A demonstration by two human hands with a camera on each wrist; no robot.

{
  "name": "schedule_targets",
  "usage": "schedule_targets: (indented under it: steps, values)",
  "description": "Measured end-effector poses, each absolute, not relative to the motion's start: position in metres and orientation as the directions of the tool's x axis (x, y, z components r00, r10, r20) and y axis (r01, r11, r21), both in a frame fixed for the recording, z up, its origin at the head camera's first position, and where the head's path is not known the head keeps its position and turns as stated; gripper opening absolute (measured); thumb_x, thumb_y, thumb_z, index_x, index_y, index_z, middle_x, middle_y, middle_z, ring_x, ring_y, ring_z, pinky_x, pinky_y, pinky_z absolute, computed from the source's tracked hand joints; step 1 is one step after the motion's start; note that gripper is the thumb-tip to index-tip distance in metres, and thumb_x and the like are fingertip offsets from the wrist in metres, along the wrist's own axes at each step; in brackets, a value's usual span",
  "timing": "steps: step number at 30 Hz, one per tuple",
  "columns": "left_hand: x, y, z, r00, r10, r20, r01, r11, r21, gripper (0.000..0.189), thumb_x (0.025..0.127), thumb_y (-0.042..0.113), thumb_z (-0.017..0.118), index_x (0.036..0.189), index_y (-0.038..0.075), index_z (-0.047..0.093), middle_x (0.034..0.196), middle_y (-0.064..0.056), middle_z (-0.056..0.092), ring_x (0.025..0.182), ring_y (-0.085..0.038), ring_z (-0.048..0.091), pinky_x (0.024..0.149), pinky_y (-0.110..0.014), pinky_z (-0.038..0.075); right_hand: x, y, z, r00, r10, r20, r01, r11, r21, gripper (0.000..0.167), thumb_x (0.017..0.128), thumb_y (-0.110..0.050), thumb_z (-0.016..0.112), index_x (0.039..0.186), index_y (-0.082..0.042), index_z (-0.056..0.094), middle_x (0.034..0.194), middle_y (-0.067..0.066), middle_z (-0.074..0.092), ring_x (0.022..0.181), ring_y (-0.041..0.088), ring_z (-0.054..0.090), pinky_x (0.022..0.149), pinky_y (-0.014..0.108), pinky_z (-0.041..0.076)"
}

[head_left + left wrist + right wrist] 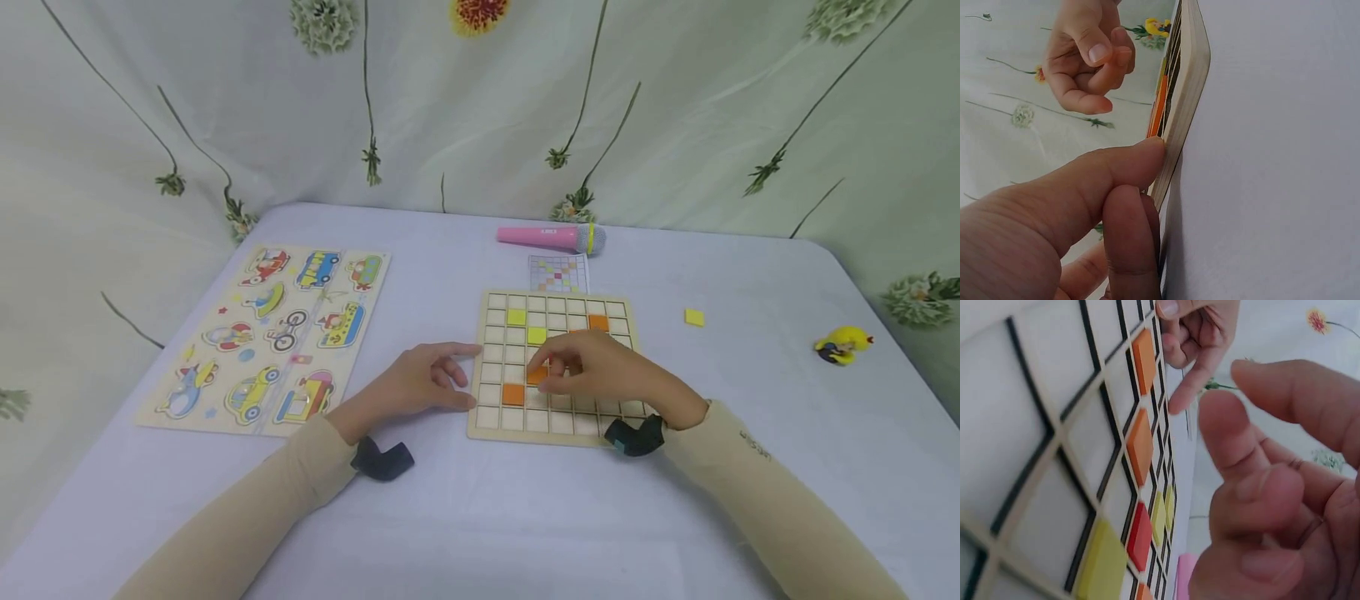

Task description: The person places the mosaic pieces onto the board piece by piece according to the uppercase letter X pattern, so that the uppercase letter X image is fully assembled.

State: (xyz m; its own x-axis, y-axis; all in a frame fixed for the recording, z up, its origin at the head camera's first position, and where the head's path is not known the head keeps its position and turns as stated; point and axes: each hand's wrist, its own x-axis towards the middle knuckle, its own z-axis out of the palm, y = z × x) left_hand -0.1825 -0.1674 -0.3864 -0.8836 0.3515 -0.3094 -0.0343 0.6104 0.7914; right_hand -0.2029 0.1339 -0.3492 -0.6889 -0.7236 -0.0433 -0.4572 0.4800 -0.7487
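A wooden grid board (498, 434) lies on the table with coloured square tiles in several cells. My left hand (408, 383) touches the board's left edge, its thumb and index finger extended and spread apart. Above the middle of the board is my right hand (600, 367), fingers loosely bent and nothing between them in the right wrist view. Just under its fingertips sits an orange tile (536, 377), with another orange tile (513, 394) diagonally nearer. Farther back are yellow tiles (537, 335) and an orange tile (597, 322). A red tile (1139, 536) shows in the right wrist view; my hand partly covers it from the head camera.
Behind the board lie a printed grid card (558, 273) and a pink microphone (551, 237). A loose yellow tile (693, 317) and a yellow duck toy (843, 344) are to the right. At left lies a vehicle picture puzzle (262, 342). Floral cloth hangs behind the table.
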Motion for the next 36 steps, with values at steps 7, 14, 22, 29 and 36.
schedule_targets:
  steps: [7, 14, 22, 29, 36]
  values:
    - [-0.180, -0.167, -0.384, -0.881, 0.363, -0.303, -0.026, 0.601, 0.798, 0.079, 0.087, 0.019, 0.090, 0.158, 0.011, 0.055, 0.109, -0.005, 0.069, 0.088, -0.020, 0.062, 0.080, -0.033, 0.049, -0.208, 0.164, -0.346, -0.751, -0.660, 0.007, -0.408, 0.455, -0.792, 0.020, 0.098, -0.004, 0.077, 0.117, 0.001, 0.076, 0.076, -0.004, 0.060, 0.062, 0.010, 0.046, 0.061, 0.024, 0.039]
    - [-0.182, -0.166, -0.386, -0.883, 0.355, -0.307, -0.035, 0.603, 0.797, 0.079, 0.088, 0.020, 0.090, 0.158, 0.012, 0.056, 0.110, -0.005, 0.068, 0.088, -0.020, 0.062, 0.081, -0.033, 0.049, -0.213, 0.195, -0.345, -0.833, -0.550, 0.055, -0.377, 0.492, -0.785, 0.025, 0.096, 0.000, 0.077, 0.120, 0.005, 0.074, 0.076, 0.001, 0.061, 0.062, 0.013, 0.047, 0.060, 0.024, 0.037]
    - [-0.181, -0.165, -0.384, -0.884, 0.350, -0.310, -0.035, 0.613, 0.789, 0.079, 0.088, 0.019, 0.090, 0.159, 0.012, 0.055, 0.109, -0.004, 0.069, 0.087, -0.019, 0.062, 0.080, -0.033, 0.048, -0.219, 0.227, -0.343, -0.910, -0.405, 0.084, -0.324, 0.569, -0.756, 0.027, 0.100, -0.005, 0.076, 0.125, 0.005, 0.071, 0.081, 0.005, 0.064, 0.062, 0.014, 0.050, 0.057, 0.027, 0.039]
    - [-0.182, -0.165, -0.386, -0.884, 0.340, -0.321, -0.044, 0.621, 0.782, 0.079, 0.088, 0.020, 0.090, 0.159, 0.014, 0.055, 0.109, -0.004, 0.069, 0.088, -0.020, 0.062, 0.082, -0.033, 0.048, -0.232, 0.258, -0.356, -0.946, -0.278, 0.165, -0.299, 0.560, -0.772, 0.029, 0.103, -0.003, 0.072, 0.129, 0.008, 0.069, 0.075, 0.003, 0.064, 0.060, 0.013, 0.048, 0.055, 0.027, 0.038]
    - [-0.183, -0.165, -0.385, -0.882, 0.343, -0.322, -0.045, 0.620, 0.783, 0.079, 0.088, 0.021, 0.090, 0.159, 0.014, 0.055, 0.109, -0.004, 0.069, 0.088, -0.020, 0.063, 0.082, -0.033, 0.049, -0.240, 0.287, -0.373, -0.975, -0.091, 0.202, -0.220, 0.491, -0.843, 0.015, 0.106, -0.007, 0.068, 0.120, -0.008, 0.072, 0.069, -0.005, 0.061, 0.059, 0.011, 0.048, 0.055, 0.024, 0.040]
